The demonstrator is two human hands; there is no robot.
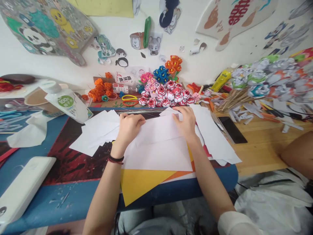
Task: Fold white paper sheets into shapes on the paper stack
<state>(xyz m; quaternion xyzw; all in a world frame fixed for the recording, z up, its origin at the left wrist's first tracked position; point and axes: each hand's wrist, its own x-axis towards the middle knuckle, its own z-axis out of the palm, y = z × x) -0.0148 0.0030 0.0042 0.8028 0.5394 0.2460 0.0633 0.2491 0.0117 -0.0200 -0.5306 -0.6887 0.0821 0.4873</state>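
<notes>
In the middle of the desk lies a sheet of white paper [156, 153], with a crease or second paper edge running across it. My left hand [129, 129] is closed at the far left corner of this paper, its fingers curled. At the far right corner, my right hand [187, 122] grips the paper between thumb and fingers. Beneath the white paper, a yellow sheet [139, 182] and an orange sheet [172, 176] stick out toward me. Cut white papers [97, 129] lie left of my left hand, and a stack of longer white sheets [215, 137] lies right of my right hand.
A white bottle [66, 101] and a white power bank [24, 186] stand or lie at left. Paper flowers [166, 93] line the wall. A phone [232, 129] and paper scraps [249, 111] lie at right, with another person's arm [297, 155] close by.
</notes>
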